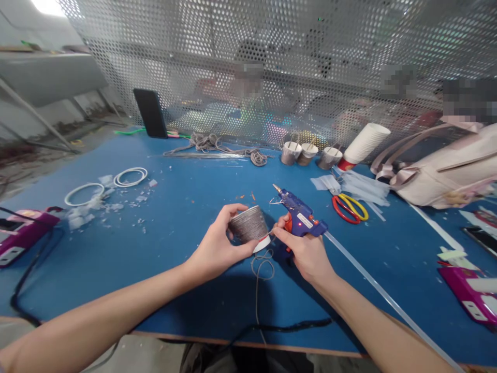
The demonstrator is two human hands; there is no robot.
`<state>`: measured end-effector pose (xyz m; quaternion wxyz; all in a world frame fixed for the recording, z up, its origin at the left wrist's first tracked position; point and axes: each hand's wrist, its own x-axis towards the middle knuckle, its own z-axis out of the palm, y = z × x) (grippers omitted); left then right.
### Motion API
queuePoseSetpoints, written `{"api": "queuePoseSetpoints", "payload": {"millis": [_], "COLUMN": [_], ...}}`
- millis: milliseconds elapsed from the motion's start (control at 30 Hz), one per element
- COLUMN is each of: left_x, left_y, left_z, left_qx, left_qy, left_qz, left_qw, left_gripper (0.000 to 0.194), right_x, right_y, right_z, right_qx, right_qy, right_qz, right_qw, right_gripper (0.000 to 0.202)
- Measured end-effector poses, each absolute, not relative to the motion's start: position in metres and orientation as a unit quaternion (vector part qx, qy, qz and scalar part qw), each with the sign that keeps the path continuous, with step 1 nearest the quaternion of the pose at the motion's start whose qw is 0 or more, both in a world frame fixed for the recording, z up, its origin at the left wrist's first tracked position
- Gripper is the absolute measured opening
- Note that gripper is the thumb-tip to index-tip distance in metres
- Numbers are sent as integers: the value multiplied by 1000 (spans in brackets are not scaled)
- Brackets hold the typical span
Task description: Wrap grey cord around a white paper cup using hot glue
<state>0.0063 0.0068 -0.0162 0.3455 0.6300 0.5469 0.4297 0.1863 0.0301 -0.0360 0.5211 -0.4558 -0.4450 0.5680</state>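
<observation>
A paper cup (249,226), mostly wound in grey cord, lies tilted in my left hand (220,239), whose fingers and thumb grip it from both sides. A white and red band shows at its lower right end. My right hand (306,251) is closed round a blue glue gun (301,215) with its nozzle pointing up and left. A long clear glue stick (373,280) sticks out of the gun's back. Thin grey cord (257,290) runs from near the cup and my right fingertips, loops below the cup and trails to the table's front edge.
Wrapped cups (290,154), a paper cup stack (365,146) and scissors (351,208) stand or lie at the back right. Cord bundles (205,142) and a phone (150,113) are at the back. White rings (130,177) lie left. Power strips (27,235) flank both sides; a bag (450,163) sits right.
</observation>
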Motion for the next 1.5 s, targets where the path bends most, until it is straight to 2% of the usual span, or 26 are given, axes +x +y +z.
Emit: {"api": "queuePoseSetpoints", "payload": {"millis": [300, 700, 1067, 1300, 1500], "left_x": [5, 6, 8, 3, 4], "left_y": [8, 11, 12, 12, 13], "left_z": [-19, -26, -24, -27, -31], "left_qx": [640, 638, 653, 643, 680], "left_qy": [551, 547, 567, 538, 529], "left_qz": [395, 418, 407, 424, 411], "left_qw": [363, 345, 294, 342, 299], "left_gripper": [27, 29, 28, 20, 30], "right_x": [184, 184, 179, 181, 184], "right_y": [31, 33, 31, 29, 30], "right_z": [-36, -35, -38, -28, -28], "right_qx": [-461, -464, -434, -427, -425], "right_qy": [-455, -537, -528, -526, -522], "right_qz": [557, 485, 514, 509, 504], "right_qw": [520, 510, 518, 531, 541], "right_gripper": [19, 13, 12, 12, 13]}}
